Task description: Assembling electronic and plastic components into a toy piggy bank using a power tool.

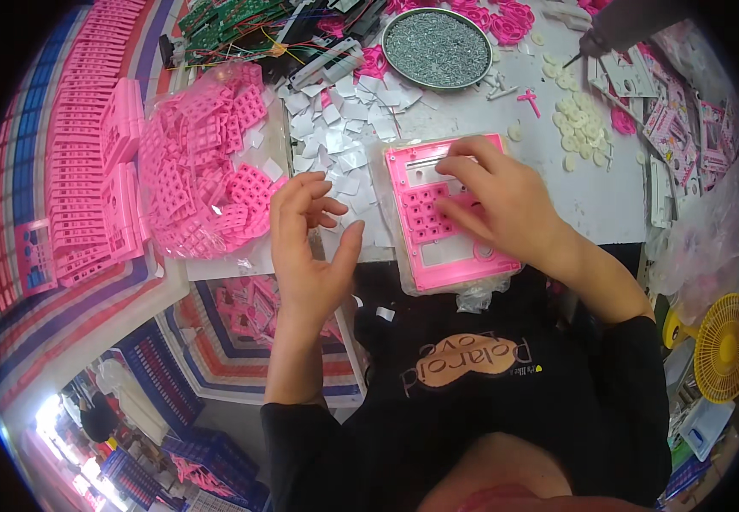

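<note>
A pink plastic casing (448, 278) lies face down or open side up, I cannot tell which, on a plastic-wrapped pad (402, 247) at the table's front edge. Set in its left middle is a pink key grid (429, 215). Over the casing is my right hand (506, 200), thumb by the grid and curled fingers near the upper part, with a gap between them and nothing visible held. My left hand (311, 243) hovers left of the casing, fingers loosely bent and apart, empty. Small white squares (335, 145) are scattered beyond it.
Left stands a clear bag of pink key grids (207, 162), beside stacked pink casings (96, 136). A round tray of screws (386, 60) sits at the back, near green circuit boards (224, 30). An electric screwdriver (595, 41) hangs at upper right above cream discs (581, 124).
</note>
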The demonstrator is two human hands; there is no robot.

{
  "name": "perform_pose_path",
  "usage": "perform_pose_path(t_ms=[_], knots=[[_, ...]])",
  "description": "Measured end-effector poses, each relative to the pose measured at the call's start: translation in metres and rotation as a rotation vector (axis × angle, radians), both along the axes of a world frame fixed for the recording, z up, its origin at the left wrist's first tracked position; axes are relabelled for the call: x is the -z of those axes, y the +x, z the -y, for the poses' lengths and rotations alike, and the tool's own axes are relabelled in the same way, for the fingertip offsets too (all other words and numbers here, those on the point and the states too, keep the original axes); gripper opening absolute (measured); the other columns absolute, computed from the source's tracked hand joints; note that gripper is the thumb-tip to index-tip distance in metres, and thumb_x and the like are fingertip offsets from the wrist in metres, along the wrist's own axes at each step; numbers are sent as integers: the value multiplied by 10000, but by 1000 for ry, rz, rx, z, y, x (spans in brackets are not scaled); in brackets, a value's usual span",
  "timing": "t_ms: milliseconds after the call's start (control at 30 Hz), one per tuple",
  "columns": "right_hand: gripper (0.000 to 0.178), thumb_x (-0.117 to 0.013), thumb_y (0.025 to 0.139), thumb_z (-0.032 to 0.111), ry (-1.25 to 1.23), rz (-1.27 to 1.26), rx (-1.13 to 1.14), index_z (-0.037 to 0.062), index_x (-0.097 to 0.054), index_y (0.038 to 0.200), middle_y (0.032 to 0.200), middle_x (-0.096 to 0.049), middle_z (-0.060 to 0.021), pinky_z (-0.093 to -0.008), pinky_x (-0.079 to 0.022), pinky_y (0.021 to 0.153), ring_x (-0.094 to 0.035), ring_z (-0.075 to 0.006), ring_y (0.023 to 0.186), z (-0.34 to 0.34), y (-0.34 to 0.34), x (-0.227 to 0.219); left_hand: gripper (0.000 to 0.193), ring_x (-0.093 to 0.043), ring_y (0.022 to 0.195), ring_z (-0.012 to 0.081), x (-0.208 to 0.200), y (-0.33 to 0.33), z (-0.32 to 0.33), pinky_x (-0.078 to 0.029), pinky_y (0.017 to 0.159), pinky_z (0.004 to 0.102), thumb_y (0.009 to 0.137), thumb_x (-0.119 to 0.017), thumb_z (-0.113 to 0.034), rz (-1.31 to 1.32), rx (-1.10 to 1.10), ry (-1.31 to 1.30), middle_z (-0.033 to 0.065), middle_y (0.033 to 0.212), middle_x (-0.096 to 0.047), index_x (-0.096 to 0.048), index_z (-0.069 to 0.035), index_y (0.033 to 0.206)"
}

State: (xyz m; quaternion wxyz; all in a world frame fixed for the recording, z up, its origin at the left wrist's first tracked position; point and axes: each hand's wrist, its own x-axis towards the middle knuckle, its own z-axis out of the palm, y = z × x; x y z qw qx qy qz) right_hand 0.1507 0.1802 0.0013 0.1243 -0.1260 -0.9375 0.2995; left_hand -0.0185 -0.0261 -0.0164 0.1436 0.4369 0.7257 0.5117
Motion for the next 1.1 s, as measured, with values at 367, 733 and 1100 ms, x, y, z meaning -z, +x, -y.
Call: perform_pose_path(t_ms=[367,733,1100], knots=[[1018,-686,808,626,303,304,-475,-54,-378,1500,1602,-319,-213,-621,-175,1194,-198,-342,1539,32,20,7,149,-680,741,203,-81,-100,-75,-515,669,316,884,-690,-146,-397,-79,-161,105,856,-709,-704,-30,977],[1054,-716,792,612,256,321,-437,-71,-341,1503,1609,-275,-242,-595,-174,1207,-190,-360,1537,28,20,10,578,-679,1136,328,-5,-359,-241,-525,960,431,796,-713,-534,-341,-380,-969,198,1210,-703,-748,-70,1138],[1024,-709,805,602,287,270,-449,-56,-352,1504,1604,-303,-218,-597,-184,1203,-204,-359,1536,25,25,8,405,-651,1215,328,-42,-268,-272,-532,985,447,881,-661,-339,-369,-668,-758,163,1291,-682,-733,-101,1201]])
